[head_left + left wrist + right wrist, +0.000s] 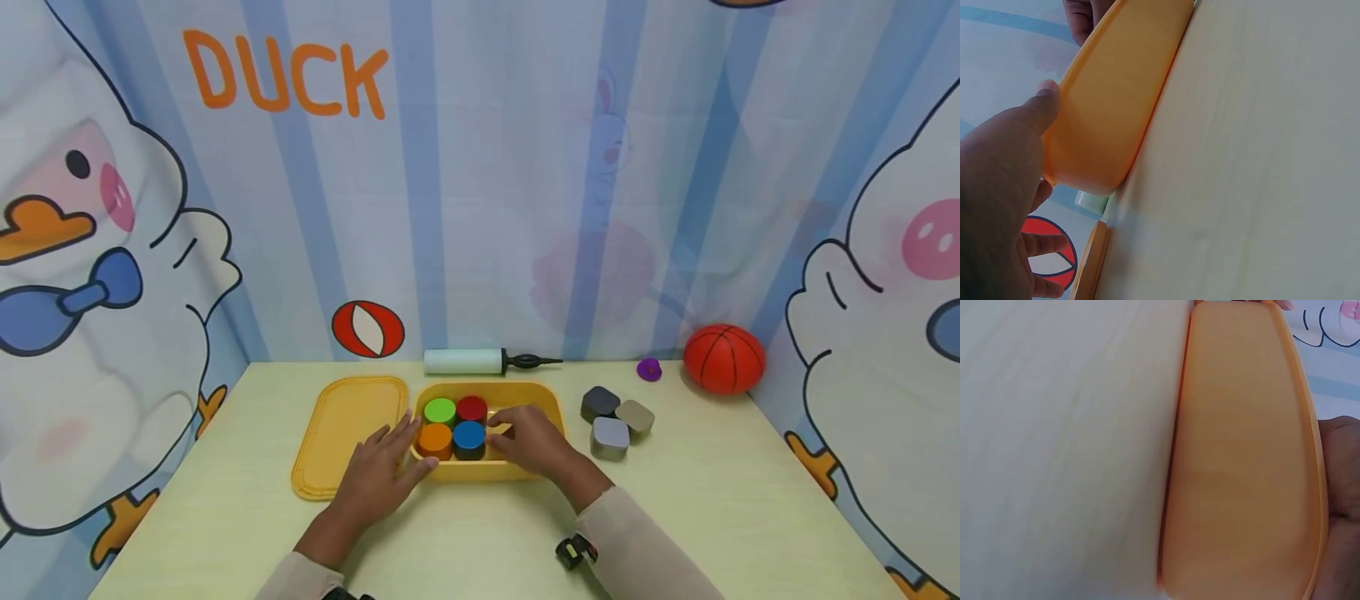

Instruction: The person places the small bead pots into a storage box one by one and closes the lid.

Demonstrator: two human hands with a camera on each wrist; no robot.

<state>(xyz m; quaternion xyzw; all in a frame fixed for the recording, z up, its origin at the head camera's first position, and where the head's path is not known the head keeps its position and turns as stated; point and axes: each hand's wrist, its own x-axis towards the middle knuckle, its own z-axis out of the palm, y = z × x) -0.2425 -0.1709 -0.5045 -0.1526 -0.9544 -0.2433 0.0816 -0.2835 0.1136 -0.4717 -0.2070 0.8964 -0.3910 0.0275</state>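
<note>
In the head view a yellow rectangular box (480, 472) stands on the table. Its left half holds short round pieces: a lime-green one (440, 411), a red one (472, 409), an orange one (435, 441) and a blue-topped one (469, 437). My left hand (380, 471) rests at the box's left end, fingers extended, thumb at the front rim. My right hand (534, 437) reaches in over the right half, fingertips beside the red and blue pieces. A gap shows between thumb and index finger; the other fingers' undersides are hidden.
Left of the box lies a flat yellow lid (341, 437). To the right stand a dark piece (600, 403), a beige one (635, 418) and a light grey one (610, 437). Behind are a hand pump (465, 362), a purple toy (649, 370) and a red ball (724, 359).
</note>
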